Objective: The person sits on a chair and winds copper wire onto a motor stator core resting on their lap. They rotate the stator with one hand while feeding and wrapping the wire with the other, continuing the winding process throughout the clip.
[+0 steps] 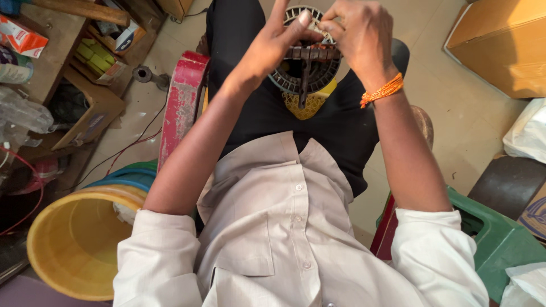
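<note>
A round slotted metal motor core [307,71] with copper-coloured winding at its top rests on my lap, over a yellow piece [307,103]. My left hand [270,48] pinches at the top rim of the core with thumb and forefinger, other fingers raised. My right hand [355,31], an orange thread band on its wrist, is curled over the upper right of the core, fingertips meeting the left hand's at the winding. What lies exactly between the fingertips is too small to tell.
A yellow bucket [74,244] stands at lower left beside a blue ring [128,179]. A red wooden piece [182,102] leans at my left knee. A wooden shelf with boxes [68,68] is at left, a cardboard box [500,45] at right, a green stool [500,239] lower right.
</note>
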The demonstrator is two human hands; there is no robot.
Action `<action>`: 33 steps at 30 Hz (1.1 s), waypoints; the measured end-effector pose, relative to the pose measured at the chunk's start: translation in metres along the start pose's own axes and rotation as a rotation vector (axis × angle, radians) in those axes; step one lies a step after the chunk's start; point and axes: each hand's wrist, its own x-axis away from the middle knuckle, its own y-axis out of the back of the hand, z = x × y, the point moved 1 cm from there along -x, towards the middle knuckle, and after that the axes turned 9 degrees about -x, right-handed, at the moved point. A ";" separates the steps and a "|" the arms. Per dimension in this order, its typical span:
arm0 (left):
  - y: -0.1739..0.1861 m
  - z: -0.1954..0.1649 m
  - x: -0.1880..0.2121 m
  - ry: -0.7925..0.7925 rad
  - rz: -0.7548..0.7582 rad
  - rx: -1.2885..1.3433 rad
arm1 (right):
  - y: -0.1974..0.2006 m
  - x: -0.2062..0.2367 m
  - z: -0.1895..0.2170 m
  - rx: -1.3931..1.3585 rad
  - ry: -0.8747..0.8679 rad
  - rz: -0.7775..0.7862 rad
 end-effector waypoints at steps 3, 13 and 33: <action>-0.003 0.008 -0.022 0.146 0.015 0.111 | -0.001 -0.001 -0.002 0.036 -0.015 0.031; -0.001 0.021 -0.012 -0.157 0.305 0.091 | 0.027 0.034 0.049 -0.317 -0.356 0.131; 0.011 0.003 -0.018 -0.060 0.346 0.042 | -0.015 0.089 0.062 -0.409 -0.214 -0.017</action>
